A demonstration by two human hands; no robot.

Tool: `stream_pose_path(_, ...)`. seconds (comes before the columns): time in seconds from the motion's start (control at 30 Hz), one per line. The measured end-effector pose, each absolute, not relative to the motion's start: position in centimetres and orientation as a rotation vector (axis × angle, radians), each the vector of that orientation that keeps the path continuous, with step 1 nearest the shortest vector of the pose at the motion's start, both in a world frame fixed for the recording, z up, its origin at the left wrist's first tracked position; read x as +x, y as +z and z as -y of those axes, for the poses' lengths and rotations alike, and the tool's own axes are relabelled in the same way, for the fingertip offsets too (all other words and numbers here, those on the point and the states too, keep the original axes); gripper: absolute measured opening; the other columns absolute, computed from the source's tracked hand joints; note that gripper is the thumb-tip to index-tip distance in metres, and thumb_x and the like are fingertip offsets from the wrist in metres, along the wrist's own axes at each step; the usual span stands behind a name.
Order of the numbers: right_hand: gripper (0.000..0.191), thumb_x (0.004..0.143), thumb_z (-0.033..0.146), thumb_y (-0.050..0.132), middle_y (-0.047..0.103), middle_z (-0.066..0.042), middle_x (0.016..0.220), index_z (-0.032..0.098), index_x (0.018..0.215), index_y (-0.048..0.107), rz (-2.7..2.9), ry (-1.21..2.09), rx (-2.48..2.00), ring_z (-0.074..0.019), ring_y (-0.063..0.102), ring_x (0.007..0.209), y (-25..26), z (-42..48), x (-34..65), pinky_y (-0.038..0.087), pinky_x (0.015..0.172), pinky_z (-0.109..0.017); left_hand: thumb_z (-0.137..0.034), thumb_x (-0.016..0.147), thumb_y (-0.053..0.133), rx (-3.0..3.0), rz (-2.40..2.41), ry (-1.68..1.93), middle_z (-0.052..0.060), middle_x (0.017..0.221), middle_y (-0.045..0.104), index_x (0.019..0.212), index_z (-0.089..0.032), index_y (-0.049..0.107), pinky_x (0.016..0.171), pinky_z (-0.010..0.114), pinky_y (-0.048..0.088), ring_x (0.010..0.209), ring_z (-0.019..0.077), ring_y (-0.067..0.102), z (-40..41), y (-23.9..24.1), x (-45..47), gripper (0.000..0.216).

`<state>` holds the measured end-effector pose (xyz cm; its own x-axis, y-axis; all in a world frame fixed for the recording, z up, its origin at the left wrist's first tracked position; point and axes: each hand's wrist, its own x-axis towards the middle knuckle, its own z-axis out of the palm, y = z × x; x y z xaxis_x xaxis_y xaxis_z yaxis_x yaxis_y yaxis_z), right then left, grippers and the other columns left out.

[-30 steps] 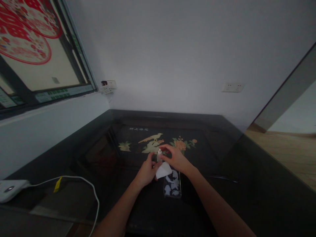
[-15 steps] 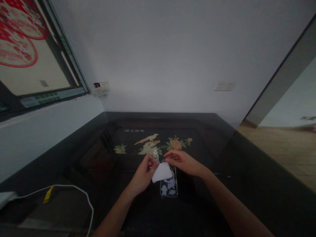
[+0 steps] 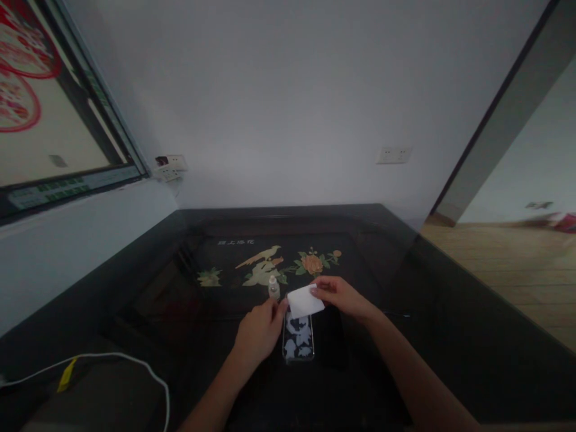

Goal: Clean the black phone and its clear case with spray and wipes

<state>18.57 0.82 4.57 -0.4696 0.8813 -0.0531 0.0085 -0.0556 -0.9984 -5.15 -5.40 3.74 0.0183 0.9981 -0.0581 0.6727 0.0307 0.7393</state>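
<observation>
A clear phone case (image 3: 297,343) with pale cartoon figures lies on the glossy black table. My right hand (image 3: 338,296) pinches a folded white wipe or tissue (image 3: 305,301), held over the top end of the case and hiding that part. At the case's upper left edge is my left hand (image 3: 260,329), its fingers curled and its thumb against the edge; its fingertips are partly hidden. Just beyond the left fingers a small clear bottle (image 3: 273,289) with a white cap stands upright.
The black table (image 3: 216,384) carries a bird-and-flower picture (image 3: 270,264). A white cable (image 3: 148,367) with a yellow tag (image 3: 67,375) curves across the left front. A dark shape right of the case is too dim to tell. Behind rises a wall (image 3: 270,120) with sockets (image 3: 394,155).
My left hand has let go of the white wipe and moved down to the case's edge. My right hand now holds the wipe alone. The view has swung slightly right.
</observation>
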Motion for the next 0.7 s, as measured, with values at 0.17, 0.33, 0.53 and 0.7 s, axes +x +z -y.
stream_pose_path(0.17,0.041,0.073,0.054,0.082,0.068,0.0,0.076,0.018,0.089,0.069,1.219,1.461,-1.049,-0.0127,0.06,0.063,4.1,-1.9,18.9,0.044,0.055,-0.021,-0.05,0.091,0.056,1.9,-1.922,0.555,0.011,0.071,0.066,0.079,-0.021,0.062,0.079,0.043,0.047,0.073,0.0324,0.068,6.3,3.1,-4.1,0.032)
stream_pose_path(0.33,0.044,0.069,0.053,0.084,0.065,0.001,0.073,0.017,0.088,0.068,1.042,1.377,-1.063,-0.0116,0.057,0.062,3.5,-2.7,19.1,0.044,0.051,-0.019,-0.034,0.093,0.051,1.987,-1.955,0.477,0.015,0.078,0.068,0.091,-0.019,0.063,0.076,0.045,0.048,0.073,0.0334,0.069,6.4,3.0,-3.1,0.019)
stream_pose_path(0.53,0.047,0.068,0.056,0.084,0.07,-0.002,0.081,0.018,0.091,0.07,0.959,1.3,-1.035,-0.0139,0.062,0.066,3.0,-3.1,19.0,0.046,0.051,-0.021,-0.028,0.093,0.052,1.894,-1.732,0.697,0.008,0.077,0.067,0.088,-0.021,0.055,0.066,0.031,0.043,0.069,0.0243,0.067,6.1,3.9,-3.5,0.008)
stream_pose_path(0.7,0.044,0.072,0.056,0.083,0.074,-0.005,0.088,0.019,0.088,0.066,0.946,1.292,-0.923,-0.0193,0.068,0.073,2.6,-3.1,18.4,0.053,0.06,-0.028,-0.032,0.089,0.06,1.533,-1.409,1.03,0.0,0.071,0.065,0.11,-0.022,0.05,0.055,0.024,0.041,0.057,0.0175,0.062,5.1,4.0,-2.7,0.025)
